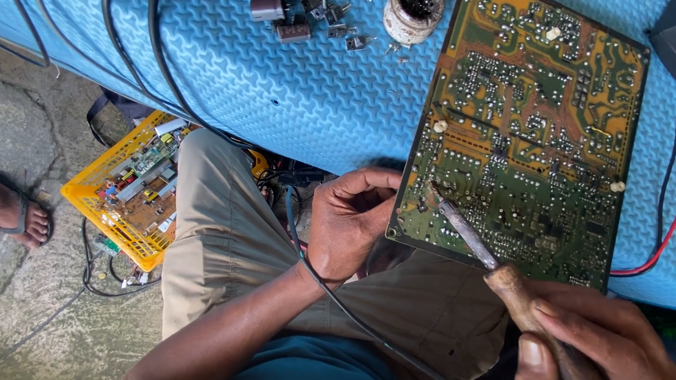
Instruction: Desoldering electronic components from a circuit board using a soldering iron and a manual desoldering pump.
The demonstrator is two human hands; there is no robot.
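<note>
Here the soldering iron points up-left.

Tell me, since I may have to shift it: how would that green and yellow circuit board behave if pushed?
The circuit board looks stiff and flat, so it would probably slide rather than flop. Its near edge overhangs the blue mat, steadied by the left hand, so it might tip.

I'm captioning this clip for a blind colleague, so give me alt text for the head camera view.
A person's right hand holds a wooden-handled soldering iron with its tip on the solder side of a green circuit board, whose edge the left hand steadies. The board lies on a blue foam mat with loose electronic parts; a yellow crate sits below.
</note>
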